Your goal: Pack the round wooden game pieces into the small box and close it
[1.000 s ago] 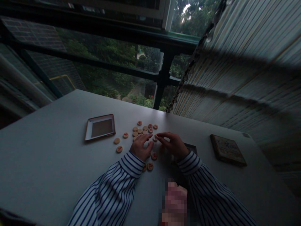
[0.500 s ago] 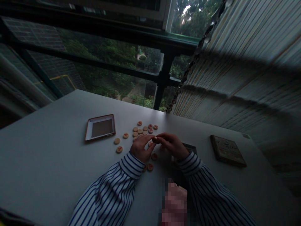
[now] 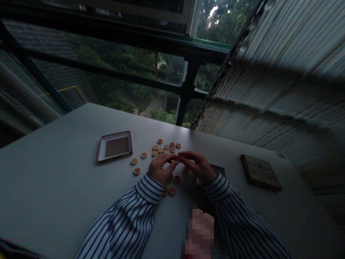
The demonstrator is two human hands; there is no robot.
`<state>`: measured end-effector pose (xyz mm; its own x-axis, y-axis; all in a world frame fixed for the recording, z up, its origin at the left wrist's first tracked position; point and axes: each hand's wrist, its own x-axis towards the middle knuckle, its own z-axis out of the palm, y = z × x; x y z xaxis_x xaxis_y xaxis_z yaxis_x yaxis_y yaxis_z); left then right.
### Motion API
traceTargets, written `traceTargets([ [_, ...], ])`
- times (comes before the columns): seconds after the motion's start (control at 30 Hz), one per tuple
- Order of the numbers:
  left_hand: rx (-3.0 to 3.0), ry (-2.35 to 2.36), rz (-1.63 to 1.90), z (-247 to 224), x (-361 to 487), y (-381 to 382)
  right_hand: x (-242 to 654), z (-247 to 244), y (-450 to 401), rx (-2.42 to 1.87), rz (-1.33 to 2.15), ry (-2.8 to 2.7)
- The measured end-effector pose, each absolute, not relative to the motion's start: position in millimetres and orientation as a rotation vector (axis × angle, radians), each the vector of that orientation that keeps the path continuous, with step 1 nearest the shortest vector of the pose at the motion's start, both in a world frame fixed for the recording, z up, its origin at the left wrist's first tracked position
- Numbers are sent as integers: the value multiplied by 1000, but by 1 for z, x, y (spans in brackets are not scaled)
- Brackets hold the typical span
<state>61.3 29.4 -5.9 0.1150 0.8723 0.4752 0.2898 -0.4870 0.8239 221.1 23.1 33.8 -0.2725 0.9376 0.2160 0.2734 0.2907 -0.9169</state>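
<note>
Between the fingertips of both hands is a small round wooden piece, mostly covered by them. My left hand pinches it from the left, and my right hand pinches it from the right. Several plain round pieces lie grouped just beyond my left hand. Pieces with red marks lie around them, such as one at the left and one nearer to me. Under and behind my right hand, a dark box is partly hidden.
On the white table a shallow open tray lies at the left. A flat closed box with a printed top sits at the right. Beyond the table are a window and a striped curtain.
My left hand has shifted very slightly left, and the fingers of both hands have moved a little around the small piece. The pieces on the table have stayed put.
</note>
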Motion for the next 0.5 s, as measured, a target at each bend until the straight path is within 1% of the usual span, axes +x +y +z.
traceTargets([
  [0.2, 1664, 1171, 1345, -6, 62, 29, 222, 28, 23, -1063, 888, -1824],
  [0.5, 1607, 1222, 1332, -3, 62, 29, 220, 31, 24, -1134, 549, -2073],
])
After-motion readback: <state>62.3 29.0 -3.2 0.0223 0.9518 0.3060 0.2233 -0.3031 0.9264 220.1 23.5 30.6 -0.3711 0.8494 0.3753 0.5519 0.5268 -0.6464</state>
